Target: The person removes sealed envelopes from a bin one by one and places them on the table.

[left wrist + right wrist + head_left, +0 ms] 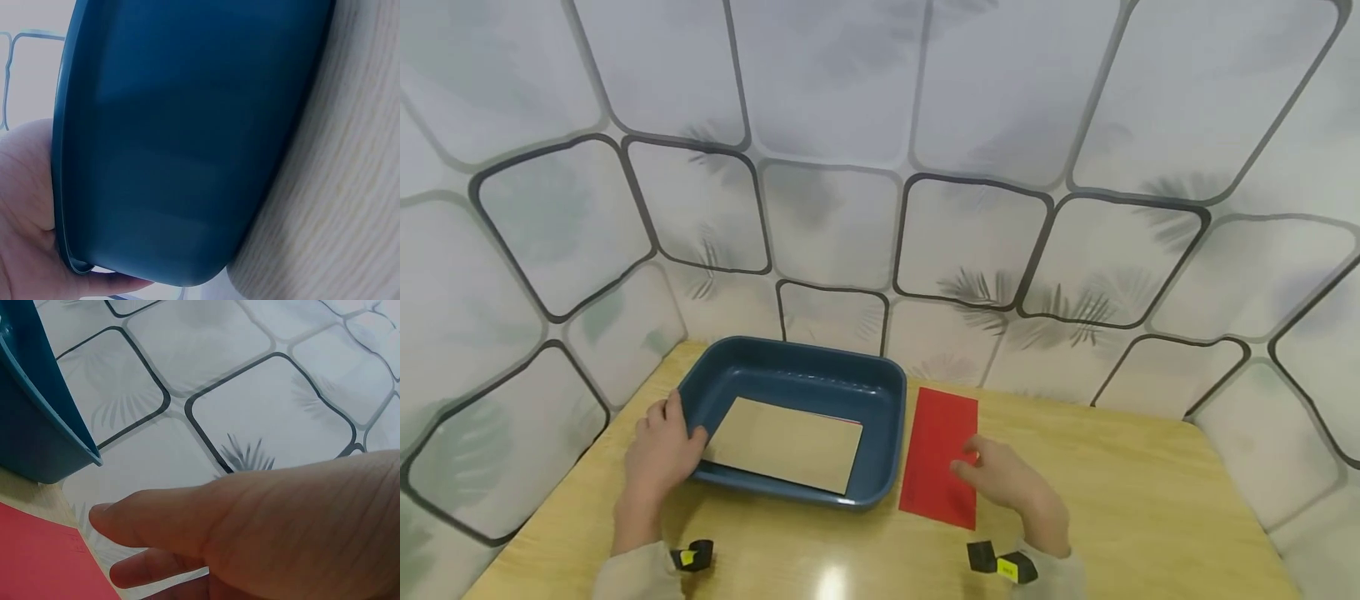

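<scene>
A deep blue rectangular basin (880, 467) stands on the table. My left hand (661, 446) grips its left rim, with the thumb laid over the edge; the left wrist view shows the same hand (28, 219) at the basin's side wall (181, 156). Inside lies a flat tan rectangle (786, 446) like card, a thin red line showing along its far edge. To the right of the basin, a flat red paper rectangle (932, 458) rests on the wood. Over its right edge hovers my right hand (1007, 479), thumb and fingers apart with nothing between them.
The light wooden table (1112, 500) reaches right of the red paper. Behind it and on both sides rises a pale wall covering (835, 225) with dark rounded outlines and leaf prints. Each wrist wears a black strap with a yellow tag (1007, 569).
</scene>
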`<state>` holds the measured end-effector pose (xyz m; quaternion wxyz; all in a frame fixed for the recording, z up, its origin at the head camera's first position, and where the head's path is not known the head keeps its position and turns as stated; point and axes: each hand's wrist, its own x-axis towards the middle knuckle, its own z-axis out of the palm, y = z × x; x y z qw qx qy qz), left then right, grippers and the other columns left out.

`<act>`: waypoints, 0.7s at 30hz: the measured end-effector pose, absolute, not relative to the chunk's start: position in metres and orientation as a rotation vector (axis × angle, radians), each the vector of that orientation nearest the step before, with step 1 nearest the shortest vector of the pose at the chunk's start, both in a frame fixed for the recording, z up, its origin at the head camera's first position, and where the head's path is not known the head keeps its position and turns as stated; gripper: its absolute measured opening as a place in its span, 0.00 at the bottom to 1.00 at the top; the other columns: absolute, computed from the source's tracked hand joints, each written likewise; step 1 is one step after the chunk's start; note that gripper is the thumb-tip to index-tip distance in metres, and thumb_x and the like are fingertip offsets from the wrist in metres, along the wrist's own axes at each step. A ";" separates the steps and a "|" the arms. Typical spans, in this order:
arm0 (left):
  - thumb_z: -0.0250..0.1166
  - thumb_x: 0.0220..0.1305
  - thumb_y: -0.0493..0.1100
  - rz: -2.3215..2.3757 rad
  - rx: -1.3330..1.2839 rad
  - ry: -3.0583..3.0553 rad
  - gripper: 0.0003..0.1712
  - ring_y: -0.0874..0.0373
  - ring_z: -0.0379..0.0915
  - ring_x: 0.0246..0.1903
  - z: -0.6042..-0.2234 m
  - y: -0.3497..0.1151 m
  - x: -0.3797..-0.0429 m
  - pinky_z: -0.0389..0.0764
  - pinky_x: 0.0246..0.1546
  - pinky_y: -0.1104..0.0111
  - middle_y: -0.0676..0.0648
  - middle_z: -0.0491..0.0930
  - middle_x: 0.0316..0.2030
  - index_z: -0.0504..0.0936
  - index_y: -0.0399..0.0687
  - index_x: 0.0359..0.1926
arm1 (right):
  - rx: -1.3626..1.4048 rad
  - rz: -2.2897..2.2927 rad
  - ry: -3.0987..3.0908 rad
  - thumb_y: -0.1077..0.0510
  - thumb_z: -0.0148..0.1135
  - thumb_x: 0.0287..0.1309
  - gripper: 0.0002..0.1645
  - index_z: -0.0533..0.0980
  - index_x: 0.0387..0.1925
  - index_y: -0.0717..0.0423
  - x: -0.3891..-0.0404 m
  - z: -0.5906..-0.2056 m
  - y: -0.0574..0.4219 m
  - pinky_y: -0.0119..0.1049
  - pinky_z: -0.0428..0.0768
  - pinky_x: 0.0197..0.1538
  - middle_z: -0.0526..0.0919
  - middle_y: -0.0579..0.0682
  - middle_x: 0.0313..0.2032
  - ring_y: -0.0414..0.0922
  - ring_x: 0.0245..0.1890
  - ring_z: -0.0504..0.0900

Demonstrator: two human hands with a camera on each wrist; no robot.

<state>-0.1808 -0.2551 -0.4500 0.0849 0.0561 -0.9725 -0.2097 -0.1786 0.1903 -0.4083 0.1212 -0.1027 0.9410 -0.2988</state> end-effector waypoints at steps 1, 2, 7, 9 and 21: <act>0.49 0.61 0.44 -0.629 0.160 -2.899 0.41 0.21 0.49 0.52 -0.450 -0.254 -0.183 0.65 0.39 0.31 0.18 0.52 0.57 0.43 0.22 0.65 | -0.287 -0.878 2.750 0.54 0.60 0.54 0.21 0.73 0.45 0.66 -0.178 -0.407 0.191 0.47 0.79 0.37 0.81 0.56 0.37 0.46 0.34 0.77; 0.49 0.61 0.44 -0.634 0.160 -2.902 0.41 0.22 0.49 0.52 -0.449 -0.253 -0.184 0.65 0.39 0.31 0.18 0.52 0.57 0.43 0.23 0.65 | -0.279 -0.880 2.753 0.54 0.60 0.54 0.22 0.73 0.46 0.66 -0.178 -0.407 0.192 0.47 0.78 0.37 0.81 0.56 0.37 0.46 0.34 0.77; 0.49 0.60 0.45 -0.627 0.206 -2.912 0.41 0.22 0.49 0.52 -0.450 -0.253 -0.183 0.65 0.39 0.31 0.19 0.52 0.57 0.43 0.23 0.65 | -0.284 -0.878 2.740 0.54 0.59 0.55 0.22 0.73 0.46 0.67 -0.179 -0.405 0.194 0.43 0.77 0.33 0.80 0.54 0.32 0.44 0.30 0.75; 0.49 0.60 0.45 -0.627 0.215 -2.911 0.42 0.22 0.49 0.52 -0.451 -0.254 -0.182 0.65 0.39 0.31 0.19 0.52 0.57 0.43 0.23 0.65 | -0.279 -0.882 2.728 0.54 0.59 0.55 0.23 0.72 0.47 0.67 -0.180 -0.406 0.194 0.42 0.76 0.32 0.80 0.52 0.31 0.43 0.28 0.74; 0.50 0.60 0.45 -0.617 0.197 -2.884 0.41 0.22 0.50 0.52 -0.449 -0.253 -0.185 0.64 0.39 0.30 0.19 0.53 0.57 0.44 0.23 0.65 | -0.301 -0.897 2.750 0.55 0.60 0.54 0.20 0.73 0.44 0.66 -0.183 -0.410 0.192 0.48 0.79 0.38 0.82 0.57 0.40 0.47 0.35 0.78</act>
